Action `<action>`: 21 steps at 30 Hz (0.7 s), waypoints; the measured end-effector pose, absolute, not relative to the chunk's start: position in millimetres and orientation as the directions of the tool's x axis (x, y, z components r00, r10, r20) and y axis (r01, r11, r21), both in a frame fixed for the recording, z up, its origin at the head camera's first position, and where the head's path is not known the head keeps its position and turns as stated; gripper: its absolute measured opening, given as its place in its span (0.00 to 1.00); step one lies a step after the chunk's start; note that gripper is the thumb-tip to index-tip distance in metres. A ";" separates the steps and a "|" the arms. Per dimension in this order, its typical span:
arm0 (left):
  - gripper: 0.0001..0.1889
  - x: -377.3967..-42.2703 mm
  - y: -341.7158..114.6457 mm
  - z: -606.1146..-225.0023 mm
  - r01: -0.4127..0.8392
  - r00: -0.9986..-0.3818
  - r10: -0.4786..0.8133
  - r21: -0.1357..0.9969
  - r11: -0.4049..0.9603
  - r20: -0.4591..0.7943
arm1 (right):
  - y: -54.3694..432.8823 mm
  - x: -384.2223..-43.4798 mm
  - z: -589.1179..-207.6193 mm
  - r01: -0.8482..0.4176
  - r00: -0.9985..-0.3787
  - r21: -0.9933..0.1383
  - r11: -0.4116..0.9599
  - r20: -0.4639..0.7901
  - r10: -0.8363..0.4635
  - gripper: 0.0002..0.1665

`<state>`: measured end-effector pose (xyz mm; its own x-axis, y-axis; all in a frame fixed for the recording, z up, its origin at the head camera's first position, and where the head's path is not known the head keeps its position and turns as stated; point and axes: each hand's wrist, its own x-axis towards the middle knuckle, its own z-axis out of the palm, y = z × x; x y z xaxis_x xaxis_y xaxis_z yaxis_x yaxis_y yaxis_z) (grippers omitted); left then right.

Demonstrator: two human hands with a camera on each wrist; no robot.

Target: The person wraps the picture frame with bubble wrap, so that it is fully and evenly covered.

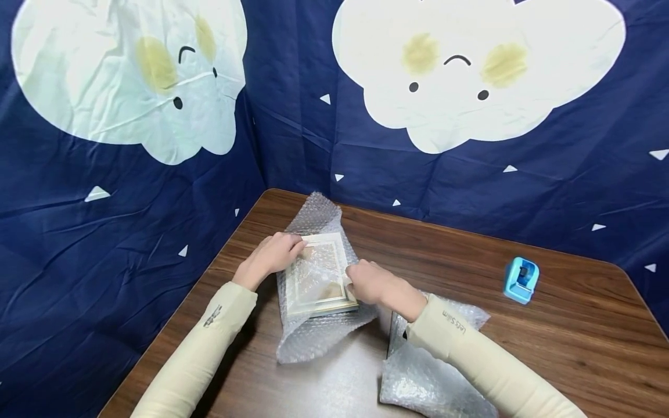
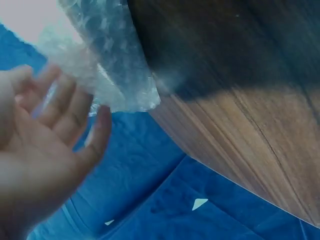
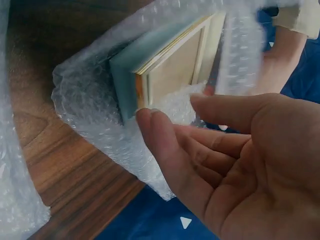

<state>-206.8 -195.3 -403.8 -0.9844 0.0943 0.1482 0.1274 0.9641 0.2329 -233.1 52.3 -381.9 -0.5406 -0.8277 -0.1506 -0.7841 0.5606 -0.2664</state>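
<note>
A picture frame with a pale, gold-edged border lies on a sheet of bubble wrap. A clear flap of the wrap covers part of its face. My left hand is at the frame's upper left edge, its thumb and forefinger pinching wrap. In the left wrist view, bubble wrap hangs at that hand's fingertips. At the frame's right edge my right hand has curled fingers and pinches the wrap. The right wrist view shows the frame standing out from the wrap beside the right hand.
A second bubble-wrapped bundle lies under my right forearm. Farther right stands a blue tape dispenser. The wooden table backs onto a dark blue cloth with clouds, which also hangs along its left edge.
</note>
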 end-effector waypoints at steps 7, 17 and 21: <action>0.13 -205.6 -200.0 -407.9 -0.045 -0.982 -0.087 0.236 0.971 0.168 | 50.2 -231.9 -388.8 -0.707 -0.624 -0.231 0.668 -0.239 -0.744 0.18; 0.23 -209.4 -208.2 -407.6 -0.175 -0.984 -0.153 0.339 0.925 -0.092 | 49.8 -228.6 -396.4 -0.668 -0.629 -0.260 0.697 -0.303 -0.716 0.22; 0.22 -210.0 -209.9 -405.8 -0.173 -0.984 -0.150 0.339 0.925 -0.095 | 49.4 -229.7 -396.0 -0.673 -0.623 -0.251 0.695 -0.314 -0.716 0.23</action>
